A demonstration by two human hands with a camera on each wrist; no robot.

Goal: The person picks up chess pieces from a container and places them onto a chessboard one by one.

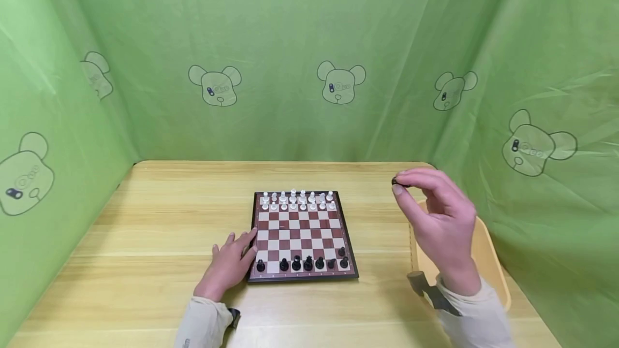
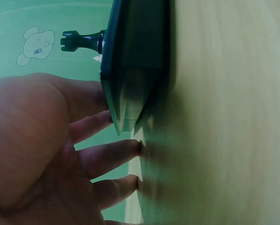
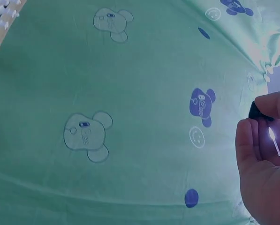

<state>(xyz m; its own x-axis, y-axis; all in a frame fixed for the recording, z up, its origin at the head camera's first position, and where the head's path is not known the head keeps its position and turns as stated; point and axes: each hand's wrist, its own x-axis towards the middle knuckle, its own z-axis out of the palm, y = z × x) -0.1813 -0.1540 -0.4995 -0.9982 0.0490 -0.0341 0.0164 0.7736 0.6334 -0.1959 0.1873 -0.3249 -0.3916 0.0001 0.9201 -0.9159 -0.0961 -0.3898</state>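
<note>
A magnetic-style chessboard lies on the table, with white chess pieces filling two rows at its far side. Along the near row stand several black chess pieces; a black pawn is in front of them at the right. The second near square from the left is bare. My left hand rests at the board's left edge, fingers spread. Seen close, a black rook stands by that edge. Raised to the right of the board, my right hand pinches a small black chess piece, mostly hidden by fingertips.
A yellow bin stands on the table at the right, partly behind my right hand and forearm. Green curtains with bear-head drawings enclose the wooden table at the back and both sides.
</note>
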